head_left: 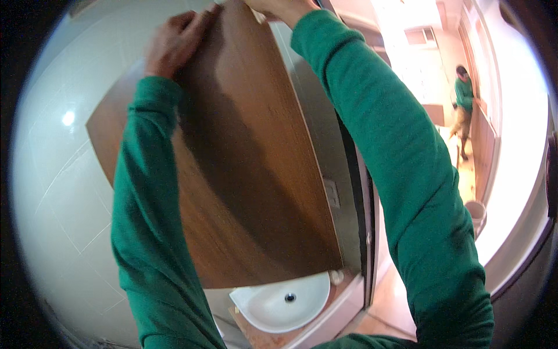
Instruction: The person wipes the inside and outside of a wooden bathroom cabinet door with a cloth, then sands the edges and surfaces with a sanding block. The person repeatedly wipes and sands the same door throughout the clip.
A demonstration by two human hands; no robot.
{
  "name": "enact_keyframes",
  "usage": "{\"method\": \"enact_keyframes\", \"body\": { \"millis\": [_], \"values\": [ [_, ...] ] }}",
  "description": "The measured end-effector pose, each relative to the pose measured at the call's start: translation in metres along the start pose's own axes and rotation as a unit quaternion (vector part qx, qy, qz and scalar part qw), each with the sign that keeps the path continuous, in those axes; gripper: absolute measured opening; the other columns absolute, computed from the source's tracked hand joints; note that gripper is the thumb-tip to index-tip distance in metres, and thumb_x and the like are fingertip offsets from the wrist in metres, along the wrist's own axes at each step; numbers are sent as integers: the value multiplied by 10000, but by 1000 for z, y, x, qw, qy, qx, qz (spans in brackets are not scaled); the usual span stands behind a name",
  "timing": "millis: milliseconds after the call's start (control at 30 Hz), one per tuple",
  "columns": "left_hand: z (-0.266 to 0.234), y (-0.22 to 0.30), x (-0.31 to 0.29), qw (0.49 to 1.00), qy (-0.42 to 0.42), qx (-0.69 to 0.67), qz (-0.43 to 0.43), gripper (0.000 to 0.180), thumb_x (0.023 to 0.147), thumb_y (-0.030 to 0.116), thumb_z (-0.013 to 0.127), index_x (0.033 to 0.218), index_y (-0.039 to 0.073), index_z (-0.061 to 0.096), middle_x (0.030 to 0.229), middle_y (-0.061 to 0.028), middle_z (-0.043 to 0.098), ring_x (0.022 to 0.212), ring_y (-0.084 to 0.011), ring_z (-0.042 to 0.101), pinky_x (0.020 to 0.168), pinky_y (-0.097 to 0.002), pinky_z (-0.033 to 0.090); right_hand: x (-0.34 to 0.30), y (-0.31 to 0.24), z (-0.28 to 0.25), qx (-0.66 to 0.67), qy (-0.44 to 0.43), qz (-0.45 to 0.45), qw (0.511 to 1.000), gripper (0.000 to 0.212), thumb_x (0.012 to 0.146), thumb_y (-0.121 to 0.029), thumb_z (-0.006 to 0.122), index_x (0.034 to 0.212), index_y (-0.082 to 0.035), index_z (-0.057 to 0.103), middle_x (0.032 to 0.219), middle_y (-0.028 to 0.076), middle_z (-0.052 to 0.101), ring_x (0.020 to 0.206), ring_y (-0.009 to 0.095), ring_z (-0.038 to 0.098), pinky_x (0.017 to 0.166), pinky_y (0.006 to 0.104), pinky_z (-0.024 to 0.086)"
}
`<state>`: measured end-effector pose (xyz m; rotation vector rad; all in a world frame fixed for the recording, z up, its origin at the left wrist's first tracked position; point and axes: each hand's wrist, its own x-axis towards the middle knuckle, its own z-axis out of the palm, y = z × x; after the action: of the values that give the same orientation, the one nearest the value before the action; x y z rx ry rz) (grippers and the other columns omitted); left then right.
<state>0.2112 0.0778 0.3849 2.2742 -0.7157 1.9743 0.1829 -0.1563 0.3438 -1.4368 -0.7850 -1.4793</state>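
Observation:
A brown wood-grain panel (238, 145) fills the middle of the view, raised over a white washbasin. My left hand (171, 43) lies against its upper left part, fingers stretched toward the top edge and a little blurred. At the top edge of the picture is my right hand (282, 8), by the panel's upper right corner and partly cut off. A small pale thing (257, 15) shows beside it, too little to name. The right fingers are mostly out of sight. Both arms reach up in green sleeves, and shadow falls across the panel.
Below the panel sits the white washbasin (279, 314) with a dark drain, set in a brownish counter. Pale tiled wall (70, 192) is on the left. A dark door frame (363, 232) stands right. Beyond it, a person in green (463, 96) stands near a bucket (475, 215).

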Motion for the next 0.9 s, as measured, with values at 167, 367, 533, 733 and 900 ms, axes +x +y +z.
{"method": "enact_keyframes", "body": {
  "millis": [167, 367, 533, 733, 900],
  "values": [
    [-34, 4, -1, 997, -65, 19, -25, 602, 989, 579, 533, 1079, 9, 705, 946, -178, 712, 875, -275, 657, 818, -397, 492, -91, 23, 16, 0, 14, -32, 999, 560, 837, -274, 702, 1302, 31, 633, 917, 328, 693, 836, 376, 739, 774, 425, 581],
    [-30, 39, -8, 998, -10, 40, -42, 610, 994, 575, 511, 947, 3, 721, 842, -193, 701, 749, -298, 636, 741, -420, 487, -294, 56, -5, -4, 22, 23, 1000, 685, 787, -166, 795, 1436, -137, 580, 988, 186, 630, 831, 312, 677, 745, 388, 584],
    [-27, 44, -4, 997, -24, 52, -41, 633, 983, 603, 521, 1061, 4, 711, 979, -178, 720, 889, -273, 642, 841, -397, 489, -457, 60, -41, -46, -16, 84, 995, 690, 791, -74, 797, 1441, -78, 566, 1204, 219, 601, 966, 299, 700, 763, 352, 606],
    [-13, 8, 8, 996, -36, 77, -26, 657, 954, 689, 486, 1179, 118, 723, 1145, -222, 703, 1113, -365, 659, 981, -425, 467, -393, 61, -32, -22, 13, 32, 999, 660, 819, -67, 768, 1446, -71, 563, 1151, 212, 610, 952, 309, 698, 770, 355, 598],
    [-17, 12, -8, 995, -33, 71, -55, 747, 876, 810, 461, 1082, 168, 785, 1031, -164, 749, 1024, -372, 695, 920, -474, 513, -215, 58, 2, -46, 44, -66, 996, 615, 839, -162, 763, 1415, -41, 584, 948, 194, 611, 833, 306, 669, 739, 392, 566]
  ]
}}
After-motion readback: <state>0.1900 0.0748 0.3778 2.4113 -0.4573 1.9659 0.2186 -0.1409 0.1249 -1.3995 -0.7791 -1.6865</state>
